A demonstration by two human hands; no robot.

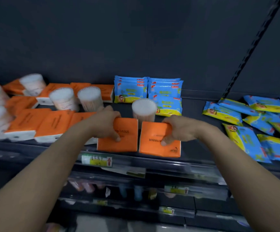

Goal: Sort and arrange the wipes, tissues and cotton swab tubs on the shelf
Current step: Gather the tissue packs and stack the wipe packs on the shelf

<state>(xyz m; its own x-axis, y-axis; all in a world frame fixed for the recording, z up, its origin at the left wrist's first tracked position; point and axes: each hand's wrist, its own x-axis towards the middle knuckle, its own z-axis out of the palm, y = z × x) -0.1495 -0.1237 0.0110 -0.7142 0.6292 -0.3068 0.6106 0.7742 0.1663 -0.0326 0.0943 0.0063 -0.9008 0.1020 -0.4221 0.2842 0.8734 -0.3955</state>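
Both forearms reach in, left hand (109, 124) and right hand (177, 129) each clamped on an orange tissue pack (119, 141) just before the swab tub (144, 108), likely next squaring them into a row.

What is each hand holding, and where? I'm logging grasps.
Left hand grips the left orange tissue pack at its left edge; right hand grips the right pack at its right edge.

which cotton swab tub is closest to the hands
The cotton swab tub standing alone just behind the two held orange tissue packs, in front of the stacked blue wipes; all other tubs sit farther left.
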